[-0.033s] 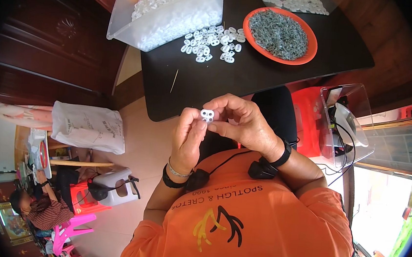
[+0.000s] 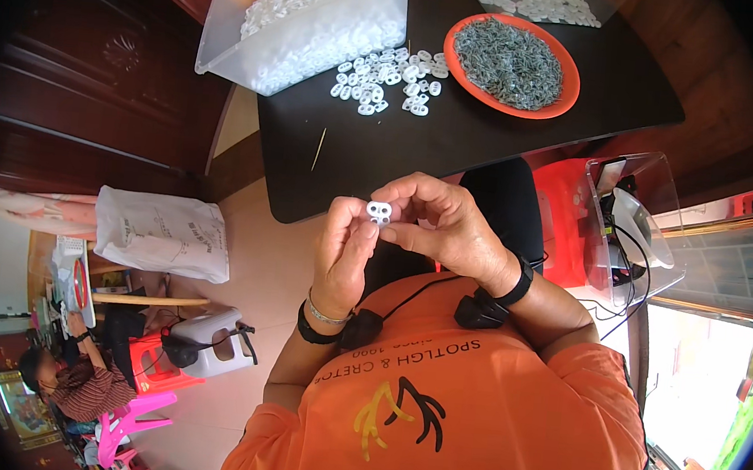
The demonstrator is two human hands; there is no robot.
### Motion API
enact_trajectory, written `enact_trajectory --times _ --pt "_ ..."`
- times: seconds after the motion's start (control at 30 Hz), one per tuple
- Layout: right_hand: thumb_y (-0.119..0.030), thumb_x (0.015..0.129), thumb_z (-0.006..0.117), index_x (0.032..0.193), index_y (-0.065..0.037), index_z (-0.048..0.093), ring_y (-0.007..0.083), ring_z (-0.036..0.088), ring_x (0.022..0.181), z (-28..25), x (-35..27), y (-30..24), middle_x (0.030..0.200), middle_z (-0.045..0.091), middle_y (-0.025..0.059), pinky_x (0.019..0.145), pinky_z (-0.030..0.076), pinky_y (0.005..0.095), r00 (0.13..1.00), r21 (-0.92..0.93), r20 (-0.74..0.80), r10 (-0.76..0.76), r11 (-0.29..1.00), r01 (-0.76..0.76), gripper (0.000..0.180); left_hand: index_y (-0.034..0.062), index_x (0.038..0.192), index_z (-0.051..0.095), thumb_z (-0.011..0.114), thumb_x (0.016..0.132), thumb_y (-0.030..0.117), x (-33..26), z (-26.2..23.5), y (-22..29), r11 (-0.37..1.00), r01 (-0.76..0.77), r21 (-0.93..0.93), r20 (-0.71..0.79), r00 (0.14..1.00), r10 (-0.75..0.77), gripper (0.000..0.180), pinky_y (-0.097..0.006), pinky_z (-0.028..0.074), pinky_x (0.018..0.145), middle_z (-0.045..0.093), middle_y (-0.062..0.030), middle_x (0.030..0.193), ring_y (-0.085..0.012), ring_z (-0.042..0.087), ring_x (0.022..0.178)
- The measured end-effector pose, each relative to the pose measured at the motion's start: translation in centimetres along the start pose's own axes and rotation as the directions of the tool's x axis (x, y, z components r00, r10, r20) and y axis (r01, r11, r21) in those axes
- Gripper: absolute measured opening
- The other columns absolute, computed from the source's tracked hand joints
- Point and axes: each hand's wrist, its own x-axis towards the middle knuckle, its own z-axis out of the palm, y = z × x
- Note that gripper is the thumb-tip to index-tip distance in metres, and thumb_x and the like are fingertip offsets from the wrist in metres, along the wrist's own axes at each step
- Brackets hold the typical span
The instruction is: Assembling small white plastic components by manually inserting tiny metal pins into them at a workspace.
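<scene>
Close in front of my chest, just off the near edge of the dark table (image 2: 309, 189), my two hands meet at the fingertips. My left hand (image 2: 345, 255) pinches a small white two-holed plastic piece (image 2: 379, 208) between thumb and fingers. From the other side my right hand (image 2: 449, 223) is closed on it too, thumb below and forefinger above. Two dark round holes face up on the piece, and more holes show at its lower part beside my thumbs. Whether it is one piece or two pressed together I cannot tell.
A loose pile of similar white pieces (image 2: 372, 82) lies on the table beside a clear bin (image 2: 232, 48) full of them. An orange plate (image 2: 570, 95) holds many thin grey metal bits. A thin stick (image 2: 319, 149) lies nearer. Another person (image 2: 94, 389) sits at far left.
</scene>
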Motion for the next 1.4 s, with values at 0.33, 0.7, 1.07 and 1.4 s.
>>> enact_trajectory --times 0.33,0.7,1.07,1.4 --pt "0.010 0.081 0.065 0.110 -0.001 0.061 0.0078 0.059 0.091 0.1 -0.4 -1.1 0.099 0.064 0.0017 0.082 0.050 0.0227 0.998 0.197 0.058 0.039 0.979 -0.049 0.032 -0.0029 0.119 0.045 0.054 0.091 0.014 0.2 -0.9 -1.0 0.800 -0.454 0.393 0.131 0.888 0.441 0.034 -0.029 0.045 0.065 0.061 -0.0144 0.097 -0.0168 0.056 0.074" --pt "0.009 0.082 0.066 0.110 0.000 0.062 0.0085 0.059 0.090 0.2 -0.8 -1.9 0.099 0.064 0.0028 0.080 0.049 0.0234 0.998 0.000 0.061 -0.036 0.999 0.036 0.030 -0.0017 0.113 0.047 0.052 0.092 0.019 0.5 -0.8 -1.4 0.656 -0.557 0.509 0.160 0.810 0.564 0.030 -0.037 0.046 0.061 0.059 -0.0160 0.087 -0.0261 0.056 0.068" --pt "0.007 0.082 0.066 0.112 -0.001 0.062 0.0095 0.059 0.089 0.3 -0.8 -2.0 0.099 0.064 0.0031 0.081 0.050 0.0240 0.997 -0.077 0.068 -0.045 0.996 0.051 0.031 -0.0016 0.112 0.047 0.052 0.093 0.021 0.4 -1.0 -1.8 0.642 -0.546 0.539 0.148 0.811 0.566 0.030 -0.037 0.045 0.059 0.057 -0.0153 0.083 -0.0258 0.054 0.065" --pt "0.005 0.084 0.065 0.113 0.000 0.062 0.0116 0.061 0.094 0.3 -0.8 -1.8 0.102 0.066 0.0052 0.085 0.051 0.0264 0.995 -0.050 0.086 -0.046 0.997 0.050 0.029 -0.0021 0.112 0.047 0.053 0.092 0.021 0.6 -0.9 -1.5 0.569 -0.589 0.574 0.188 0.771 0.608 0.031 -0.037 0.044 0.059 0.057 -0.0150 0.083 -0.0261 0.054 0.065"
